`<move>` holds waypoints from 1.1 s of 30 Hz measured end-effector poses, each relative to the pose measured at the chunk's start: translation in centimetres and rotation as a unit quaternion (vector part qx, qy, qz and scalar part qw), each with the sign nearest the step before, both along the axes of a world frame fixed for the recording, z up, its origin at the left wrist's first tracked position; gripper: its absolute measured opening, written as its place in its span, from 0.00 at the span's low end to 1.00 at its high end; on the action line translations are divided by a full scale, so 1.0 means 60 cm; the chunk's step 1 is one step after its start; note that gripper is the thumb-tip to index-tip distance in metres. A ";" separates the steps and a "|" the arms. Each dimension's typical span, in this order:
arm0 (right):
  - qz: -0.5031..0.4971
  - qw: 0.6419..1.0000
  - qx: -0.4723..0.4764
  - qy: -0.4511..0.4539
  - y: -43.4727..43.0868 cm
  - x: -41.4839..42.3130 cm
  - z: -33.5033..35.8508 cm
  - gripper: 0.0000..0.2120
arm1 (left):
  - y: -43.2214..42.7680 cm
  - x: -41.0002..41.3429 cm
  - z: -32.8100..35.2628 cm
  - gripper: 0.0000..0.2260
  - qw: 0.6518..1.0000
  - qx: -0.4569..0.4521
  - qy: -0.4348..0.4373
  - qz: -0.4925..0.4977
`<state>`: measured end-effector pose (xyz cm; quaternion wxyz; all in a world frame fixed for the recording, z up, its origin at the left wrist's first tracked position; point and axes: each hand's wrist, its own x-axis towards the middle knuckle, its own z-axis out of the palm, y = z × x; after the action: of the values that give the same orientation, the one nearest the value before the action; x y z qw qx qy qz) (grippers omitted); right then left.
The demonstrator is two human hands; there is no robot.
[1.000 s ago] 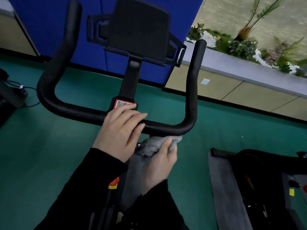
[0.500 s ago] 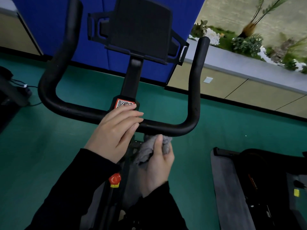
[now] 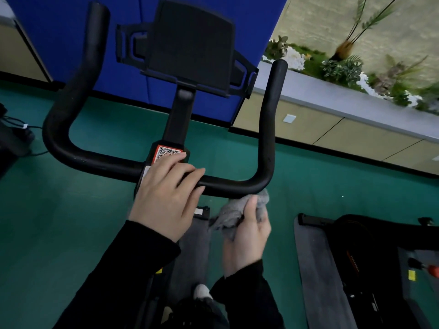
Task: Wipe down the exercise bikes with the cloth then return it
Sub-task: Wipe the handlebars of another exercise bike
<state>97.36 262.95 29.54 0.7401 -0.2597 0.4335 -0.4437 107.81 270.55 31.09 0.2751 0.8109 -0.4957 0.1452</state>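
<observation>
The exercise bike's black U-shaped handlebar point(image 3: 99, 160) fills the middle of the view, with a black tablet holder point(image 3: 190, 46) above its stem. My left hand point(image 3: 166, 195) rests flat on the middle of the bar, just below a red QR sticker point(image 3: 166, 151). Under the bar's right bend, my right hand point(image 3: 247, 231) grips a crumpled grey cloth point(image 3: 237, 210). The cloth's top edge touches the underside of the bar.
A second black exercise machine point(image 3: 370, 269) on a grey mat point(image 3: 318, 269) stands at the lower right. Green floor surrounds the bike. A blue wall panel point(image 3: 71, 32) and a ledge with plants point(image 3: 344, 65) lie beyond. Cables point(image 3: 21, 129) trail at the far left.
My right hand has slid the cloth to the right under the bar, toward its right bend. My left hand has stayed on the middle of the bar.
</observation>
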 end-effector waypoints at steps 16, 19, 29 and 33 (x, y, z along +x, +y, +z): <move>0.079 0.770 -0.528 0.349 -0.105 -0.048 -0.027 0.21 | -0.075 -0.058 -0.018 0.14 0.996 0.003 0.083 -0.015; 0.172 0.670 -0.627 0.359 -0.146 -0.069 -0.012 0.22 | -0.077 -0.057 -0.021 0.13 0.997 -0.009 0.079 -0.014; 0.354 0.486 -0.704 0.379 -0.253 -0.051 0.069 0.14 | -0.076 -0.058 -0.025 0.13 0.997 -0.007 0.075 -0.018; 0.390 0.432 -0.711 0.395 -0.280 -0.026 0.097 0.13 | -0.074 -0.057 -0.027 0.13 0.998 -0.014 0.066 -0.016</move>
<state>95.80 246.16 35.36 0.1368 -0.9826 0.0633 -0.1088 104.37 266.09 29.44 0.3210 0.8068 -0.4870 0.0939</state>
